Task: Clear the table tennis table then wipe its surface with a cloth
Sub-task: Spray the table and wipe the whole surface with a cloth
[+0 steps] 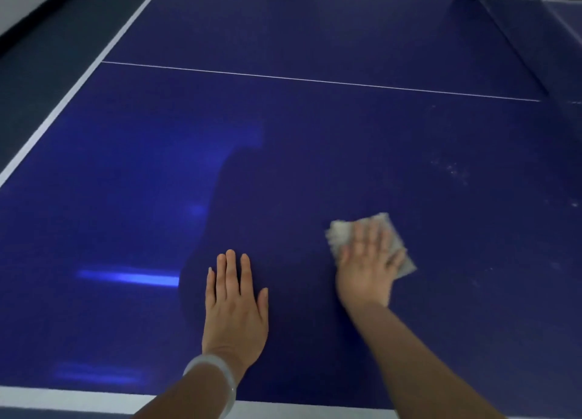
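The blue table tennis table (283,119) fills the view, with white edge lines and a thin white centre line. My right hand (368,261) lies flat with spread fingers on a folded pale grey cloth (341,231), pressing it onto the surface right of centre. The hand and cloth look motion-blurred. My left hand (234,305) rests flat on the table, fingers straight, a pale bangle on its wrist. No loose objects lie on the visible surface.
Faint whitish specks and smudges (453,170) mark the table to the right of the cloth. The net (516,44) runs along the upper right. Dark floor (47,50) lies beyond the table's left edge. The near white edge line (63,398) is at the bottom.
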Demonstrator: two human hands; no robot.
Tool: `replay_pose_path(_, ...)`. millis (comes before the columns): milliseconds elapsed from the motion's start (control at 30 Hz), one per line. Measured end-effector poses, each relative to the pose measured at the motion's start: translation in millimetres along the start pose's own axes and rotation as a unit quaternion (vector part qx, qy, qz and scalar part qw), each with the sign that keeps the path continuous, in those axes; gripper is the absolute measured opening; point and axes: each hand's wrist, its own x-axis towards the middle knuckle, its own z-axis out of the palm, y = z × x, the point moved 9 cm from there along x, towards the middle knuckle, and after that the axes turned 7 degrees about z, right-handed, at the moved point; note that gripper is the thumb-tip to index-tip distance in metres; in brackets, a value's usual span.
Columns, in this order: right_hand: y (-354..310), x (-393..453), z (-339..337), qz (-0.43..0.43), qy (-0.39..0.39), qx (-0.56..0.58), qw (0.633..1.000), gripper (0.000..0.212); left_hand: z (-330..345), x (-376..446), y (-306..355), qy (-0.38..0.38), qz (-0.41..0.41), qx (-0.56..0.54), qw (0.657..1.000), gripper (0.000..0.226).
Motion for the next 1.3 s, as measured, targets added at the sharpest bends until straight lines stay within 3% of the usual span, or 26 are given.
replay_pose_path(67, -36, -43, 13, -0.149, -0.02, -0.024, 0.988, 0.057, 0, 0, 0, 0.001, 0.003, 0.001, 1.0, 0.068)
replay_pose_path(133, -24, -59, 18, -0.212, -0.038, -0.042, 0.976, 0.057, 0, 0, -1, 0.007, 0.002, 0.0, 1.0, 0.068)
replay_pose_path(200, 22, -42, 9, -0.165, -0.028, -0.047, 0.985, 0.056, 0, 0, -1, 0.011, 0.0, -0.003, 1.0, 0.068)
replay_pose_path(333, 129, -8, -5, 0.065, -0.067, -0.007, 0.996, 0.057, 0, -1, -1, 0.009, 0.005, -0.007, 1.0, 0.068)
replay_pose_path(433, 123, -26, -9, 0.118, -0.069, 0.016, 0.991, 0.058, 0, 0, -1, 0.008, 0.006, -0.008, 1.0, 0.067)
replay_pose_path(533, 68, -70, -2, -0.003, -0.03, -0.009, 1.0, 0.055, -10, 11, 4, 0.019, -0.002, -0.06, 0.998, 0.056)
replay_pose_path(600, 44, -104, 4, -0.119, -0.027, -0.018, 0.992, 0.056, -23, 17, 32, 0.044, 0.053, -0.085, 0.994, 0.05)
replay_pose_path(667, 52, -125, 5, -0.197, -0.046, -0.026, 0.979, 0.056, -27, 15, 76, 0.053, 0.126, -0.096, 0.986, 0.049)
replay_pose_path(733, 86, -125, 1, -0.223, -0.038, -0.041, 0.973, 0.054, -17, 8, 116, 0.035, 0.151, -0.108, 0.982, 0.054)
replay_pose_path(800, 144, -108, -6, -0.147, -0.025, -0.06, 0.987, 0.055, -3, 1, 141, 0.009, 0.127, -0.102, 0.987, 0.064)
replay_pose_path(900, 231, -89, -19, 0.08, -0.011, -0.021, 0.997, 0.058, 8, -6, 154, 0.001, 0.097, -0.057, 0.994, 0.071)
replay_pose_path(1000, 233, -100, -20, 0.223, -0.003, 0.015, 0.975, 0.056, 9, -8, 155, -0.002, 0.092, -0.035, 0.995, 0.071)
replay_pose_path(1067, 191, -110, -20, 0.174, 0.026, 0.025, 0.984, 0.058, 11, -7, 155, -0.011, 0.088, -0.033, 0.996, 0.071)
replay_pose_path(1133, 143, -127, -13, 0.023, 0.017, 0.007, 1.0, 0.057, 13, -7, 157, -0.016, 0.089, -0.03, 0.995, 0.07)
replay_pose_path(1200, 124, -145, -7, -0.133, -0.003, -0.028, 0.991, 0.056, 15, -7, 157, -0.017, 0.089, -0.027, 0.996, 0.07)
replay_pose_path(1233, 134, -145, -9, -0.163, -0.008, -0.033, 0.986, 0.055, 15, -7, 156, -0.016, 0.089, -0.026, 0.996, 0.07)
replay_pose_path(1300, 183, -129, -14, -0.125, 0.014, -0.044, 0.991, 0.054, 14, -7, 157, -0.019, 0.091, -0.022, 0.995, 0.07)
